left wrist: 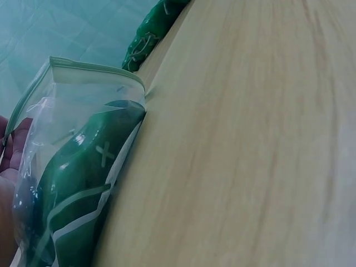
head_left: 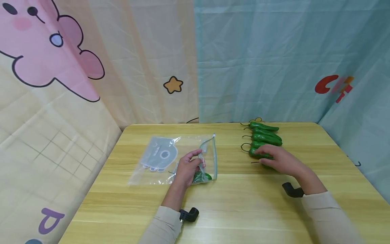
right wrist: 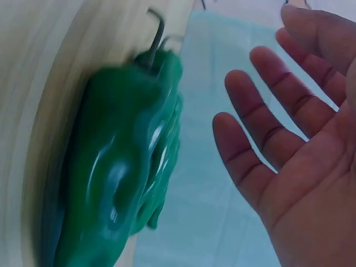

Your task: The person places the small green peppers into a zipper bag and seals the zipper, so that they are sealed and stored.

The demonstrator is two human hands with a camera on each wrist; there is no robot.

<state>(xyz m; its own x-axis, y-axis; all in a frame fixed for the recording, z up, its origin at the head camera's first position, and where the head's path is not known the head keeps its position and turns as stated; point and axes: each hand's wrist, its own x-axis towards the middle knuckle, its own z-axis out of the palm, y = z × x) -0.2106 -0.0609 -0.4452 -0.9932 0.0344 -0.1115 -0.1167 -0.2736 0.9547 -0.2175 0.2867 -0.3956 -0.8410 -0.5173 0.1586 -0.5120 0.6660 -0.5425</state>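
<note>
The right hand (head_left: 279,159) is held unclenched, fingers extended; at its 11 o'clock, green chili peppers (head_left: 267,139) are lined up. At 9 o'clock, a zip bag (head_left: 215,157) is gripped by the left hand (head_left: 185,168), a bagged pepper (head_left: 198,177) seen at that hand's 4 o'clock.

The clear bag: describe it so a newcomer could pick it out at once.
On the wooden table, look left of the row of green peppers. The clear bag lies there, one end held by the left hand. Unlike the peppers, it is see-through and bears a grey cartoon print.
</note>
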